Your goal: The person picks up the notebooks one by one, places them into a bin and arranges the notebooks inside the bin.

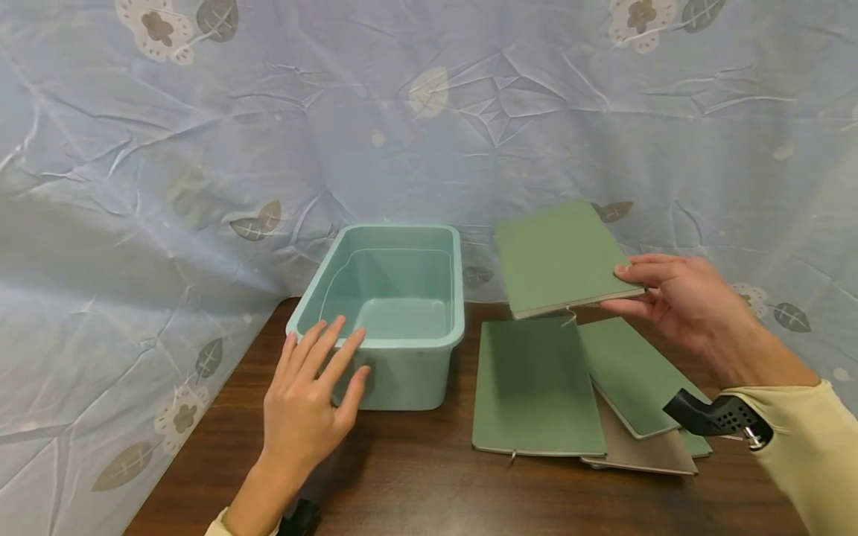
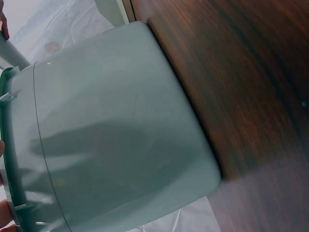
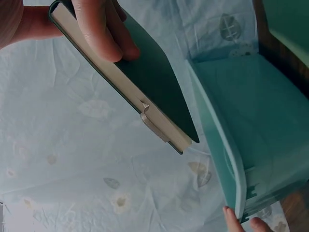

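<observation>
My right hand point(image 1: 690, 305) pinches a green notebook point(image 1: 563, 257) by its near right corner, thumb on the cover and fingers beneath. It is raised above the other notebooks, and in the right wrist view its page edges and a ribbon marker point(image 3: 153, 128) show. Left of it stands a light teal plastic tub point(image 1: 402, 376), with only its bare floor showing inside. Fingers spread, my left hand point(image 1: 308, 394) rests at the tub's near left rim. Below the raised notebook lies another green notebook point(image 1: 536, 402), flat on the table.
To the right, a further green notebook point(image 1: 637, 380) overlaps a brown-grey notebook point(image 1: 646, 447), with one more green corner under them. All lie on a dark wooden table point(image 1: 429, 484). A pale blue floral cloth point(image 1: 375, 112) hangs right behind the tub.
</observation>
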A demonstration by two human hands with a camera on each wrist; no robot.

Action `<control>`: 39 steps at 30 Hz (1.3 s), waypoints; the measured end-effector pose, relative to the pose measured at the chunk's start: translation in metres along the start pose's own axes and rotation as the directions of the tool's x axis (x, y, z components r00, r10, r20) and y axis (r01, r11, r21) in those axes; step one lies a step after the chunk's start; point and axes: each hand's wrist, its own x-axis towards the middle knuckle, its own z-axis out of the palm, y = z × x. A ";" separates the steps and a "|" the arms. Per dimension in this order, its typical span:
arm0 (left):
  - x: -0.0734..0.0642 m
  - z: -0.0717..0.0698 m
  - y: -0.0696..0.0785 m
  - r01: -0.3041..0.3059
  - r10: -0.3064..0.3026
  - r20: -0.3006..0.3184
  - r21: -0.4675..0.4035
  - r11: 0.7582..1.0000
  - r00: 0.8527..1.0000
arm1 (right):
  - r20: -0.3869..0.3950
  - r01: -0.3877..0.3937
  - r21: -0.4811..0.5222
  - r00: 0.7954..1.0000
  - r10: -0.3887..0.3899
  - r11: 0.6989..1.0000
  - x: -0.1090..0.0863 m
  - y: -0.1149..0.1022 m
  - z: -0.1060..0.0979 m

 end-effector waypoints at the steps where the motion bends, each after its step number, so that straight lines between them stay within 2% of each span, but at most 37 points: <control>1: 0.000 0.000 0.000 0.001 -0.001 0.002 0.000 1.000 1.000 | 0.005 0.012 -0.007 1.000 -0.012 1.000 0.001 -0.001 0.001; 17: -0.002 0.000 -0.001 0.000 0.000 0.004 0.004 1.000 1.000 | -0.014 0.033 0.107 0.999 -0.031 0.994 0.003 -0.001 0.010; 23: -0.002 -0.001 -0.002 -0.001 0.001 0.002 0.003 1.000 1.000 | -0.042 0.040 0.162 0.999 -0.034 0.986 0.003 0.000 0.021; 30: -0.001 -0.001 -0.002 0.002 -0.002 -0.003 0.003 1.000 1.000 | 0.002 0.074 0.091 0.997 -0.074 0.993 0.006 0.001 0.041; 39: 0.002 -0.002 -0.002 -0.006 0.006 -0.038 -0.004 1.000 0.999 | -0.006 0.073 0.088 0.997 -0.073 0.993 0.007 0.002 0.067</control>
